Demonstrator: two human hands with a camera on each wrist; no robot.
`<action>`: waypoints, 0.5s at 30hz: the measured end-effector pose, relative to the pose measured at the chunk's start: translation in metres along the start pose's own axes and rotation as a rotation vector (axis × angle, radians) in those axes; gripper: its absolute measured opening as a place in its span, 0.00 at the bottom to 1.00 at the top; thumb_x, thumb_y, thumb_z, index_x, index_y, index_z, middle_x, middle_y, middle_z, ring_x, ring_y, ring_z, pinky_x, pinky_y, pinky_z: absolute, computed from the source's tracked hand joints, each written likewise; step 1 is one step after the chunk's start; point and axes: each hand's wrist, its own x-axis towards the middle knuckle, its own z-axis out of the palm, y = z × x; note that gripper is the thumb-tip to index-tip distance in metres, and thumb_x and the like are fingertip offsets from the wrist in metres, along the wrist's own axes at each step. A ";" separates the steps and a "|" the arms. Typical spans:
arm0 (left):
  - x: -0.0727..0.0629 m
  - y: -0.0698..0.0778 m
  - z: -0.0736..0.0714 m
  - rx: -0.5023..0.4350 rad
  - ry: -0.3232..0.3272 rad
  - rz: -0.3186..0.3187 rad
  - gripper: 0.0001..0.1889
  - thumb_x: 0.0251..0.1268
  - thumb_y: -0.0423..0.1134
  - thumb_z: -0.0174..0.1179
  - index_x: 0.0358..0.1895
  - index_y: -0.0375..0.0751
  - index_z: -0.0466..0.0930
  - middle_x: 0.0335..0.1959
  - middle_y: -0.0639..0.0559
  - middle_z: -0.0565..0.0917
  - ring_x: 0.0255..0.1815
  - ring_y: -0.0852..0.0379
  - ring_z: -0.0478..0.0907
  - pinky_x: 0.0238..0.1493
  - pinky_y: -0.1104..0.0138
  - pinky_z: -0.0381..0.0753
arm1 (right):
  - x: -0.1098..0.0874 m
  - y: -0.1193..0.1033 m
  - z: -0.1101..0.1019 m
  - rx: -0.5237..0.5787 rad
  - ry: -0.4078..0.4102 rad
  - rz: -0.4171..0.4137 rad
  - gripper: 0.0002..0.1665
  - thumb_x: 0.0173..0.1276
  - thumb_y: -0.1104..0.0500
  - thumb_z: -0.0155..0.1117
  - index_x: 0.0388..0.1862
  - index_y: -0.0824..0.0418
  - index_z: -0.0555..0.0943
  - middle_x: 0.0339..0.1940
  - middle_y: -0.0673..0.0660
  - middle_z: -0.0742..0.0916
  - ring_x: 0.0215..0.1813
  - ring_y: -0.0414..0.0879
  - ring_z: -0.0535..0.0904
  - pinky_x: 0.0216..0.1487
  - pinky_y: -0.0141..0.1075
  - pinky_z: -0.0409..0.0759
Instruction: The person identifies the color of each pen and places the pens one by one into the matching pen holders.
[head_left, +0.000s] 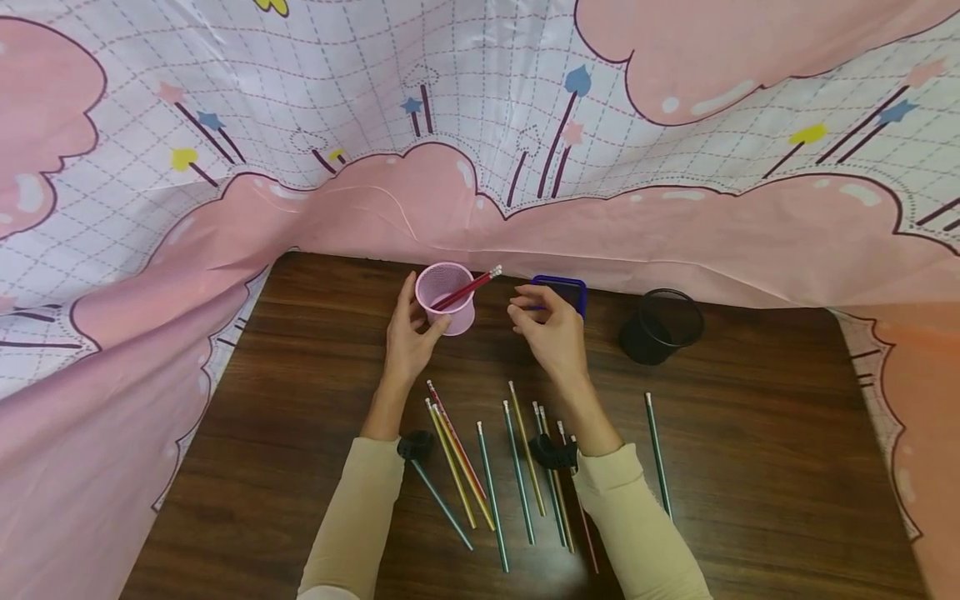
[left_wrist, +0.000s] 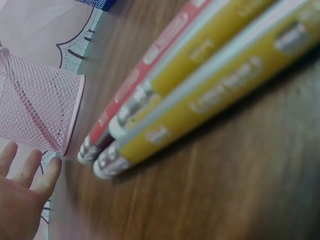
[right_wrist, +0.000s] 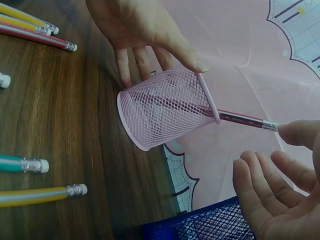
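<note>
At the back of the table my left hand [head_left: 408, 337] holds a pink mesh pencil cup [head_left: 462, 321], its thumb at the rim and its fingers along the side. Red pencils [head_left: 467, 293] lean inside the cup, their eraser ends sticking out to the right. My right hand [head_left: 555, 329] is just right of those ends with loosely bent fingers and nothing in it. In the right wrist view its thumb is right at an eraser tip [right_wrist: 270, 125].
A blue-rimmed mesh holder [head_left: 573, 292] stands behind my right hand, and a black mesh cup [head_left: 660, 329] to its right. Several yellow, red and teal pencils [head_left: 491, 497] lie in front, partly under my forearms. One teal pencil [head_left: 657, 450] lies apart at right. A patterned cloth [head_left: 525, 225] hangs behind.
</note>
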 end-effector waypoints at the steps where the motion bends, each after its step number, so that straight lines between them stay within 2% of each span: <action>1: 0.000 0.001 0.000 0.005 0.000 -0.001 0.45 0.59 0.30 0.70 0.77 0.31 0.53 0.73 0.33 0.63 0.65 0.30 0.70 0.59 0.39 0.73 | -0.001 0.000 -0.001 -0.002 -0.001 -0.003 0.17 0.65 0.63 0.70 0.53 0.65 0.83 0.44 0.62 0.88 0.41 0.63 0.86 0.36 0.35 0.86; 8: -0.001 0.003 0.001 0.018 -0.002 -0.007 0.43 0.61 0.31 0.69 0.76 0.32 0.54 0.72 0.33 0.65 0.65 0.32 0.70 0.59 0.40 0.74 | -0.004 0.001 -0.006 -0.043 -0.005 0.000 0.16 0.66 0.62 0.70 0.52 0.63 0.83 0.44 0.60 0.89 0.39 0.56 0.87 0.36 0.34 0.86; 15: -0.001 0.002 0.002 0.000 0.006 0.014 0.42 0.61 0.29 0.68 0.76 0.30 0.54 0.71 0.30 0.65 0.64 0.27 0.70 0.57 0.38 0.74 | -0.009 0.001 -0.011 -0.059 -0.015 0.023 0.16 0.66 0.62 0.70 0.52 0.63 0.83 0.45 0.60 0.88 0.39 0.52 0.87 0.37 0.33 0.86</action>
